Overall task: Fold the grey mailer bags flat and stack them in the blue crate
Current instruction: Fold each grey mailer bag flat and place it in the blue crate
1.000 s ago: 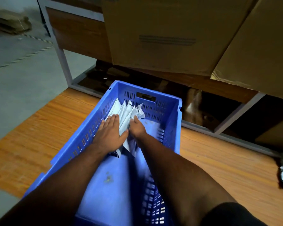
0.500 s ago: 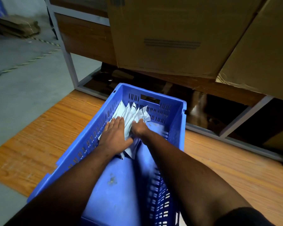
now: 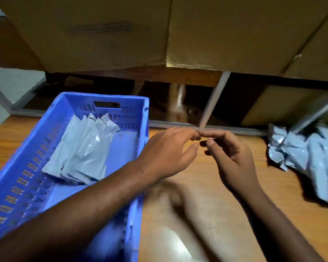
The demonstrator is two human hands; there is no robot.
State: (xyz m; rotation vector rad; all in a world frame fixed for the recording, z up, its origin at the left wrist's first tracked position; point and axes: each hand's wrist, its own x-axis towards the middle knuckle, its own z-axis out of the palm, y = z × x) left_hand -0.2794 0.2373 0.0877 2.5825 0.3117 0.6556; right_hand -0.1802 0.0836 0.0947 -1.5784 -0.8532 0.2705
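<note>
A blue crate (image 3: 23, 178) stands on the wooden table at the left. Inside it, several folded grey mailer bags (image 3: 83, 148) lie stacked against the far left corner. A heap of crumpled, unfolded grey mailer bags (image 3: 309, 159) lies at the table's right edge. My left hand (image 3: 167, 154) and my right hand (image 3: 233, 157) hover over the bare table between crate and heap. Their fingertips nearly meet. Both have loosely curled fingers and hold nothing.
Large cardboard boxes (image 3: 121, 31) sit on a wooden shelf behind the table, overhanging its far edge. White metal frame bars (image 3: 212, 103) run below the shelf. A grey floor (image 3: 11, 82) shows at the far left.
Both hands have left the folded bags in the crate and moved right, out over the table. The view has swung right, bringing the crumpled heap into sight.
</note>
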